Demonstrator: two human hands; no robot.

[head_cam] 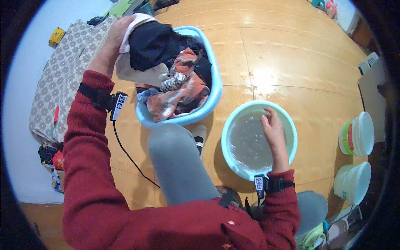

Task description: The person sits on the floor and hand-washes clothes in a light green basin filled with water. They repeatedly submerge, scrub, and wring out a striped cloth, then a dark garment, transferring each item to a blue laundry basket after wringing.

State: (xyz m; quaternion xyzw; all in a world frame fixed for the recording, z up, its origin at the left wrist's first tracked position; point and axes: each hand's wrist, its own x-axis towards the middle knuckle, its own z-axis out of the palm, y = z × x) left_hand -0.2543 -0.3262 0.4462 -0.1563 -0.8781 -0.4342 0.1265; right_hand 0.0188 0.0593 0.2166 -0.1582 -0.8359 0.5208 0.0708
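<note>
My left hand [120, 30] holds the edge of a pale pink cloth [140, 20] at the far left side of a blue plastic tub [217, 90]. The tub is heaped with clothes: a black garment [150, 43], a cream cloth [137, 73] hanging over the left rim and an orange checked garment [190, 86]. My right hand [272, 125], its fingers bent and holding nothing, hovers above the right part of a light green round basin [225, 140]. Cloudy, sudsy water [248, 143] lies in the basin.
A flower-patterned cloth cover [62, 75] drapes something along the left wall. Two plastic buckets [359, 134] [354, 184] stand at the right. Between tub and basin is my foot [199, 137]. A black cable [134, 162] runs from my left wrist. Wet spots mark the tiled floor [265, 65].
</note>
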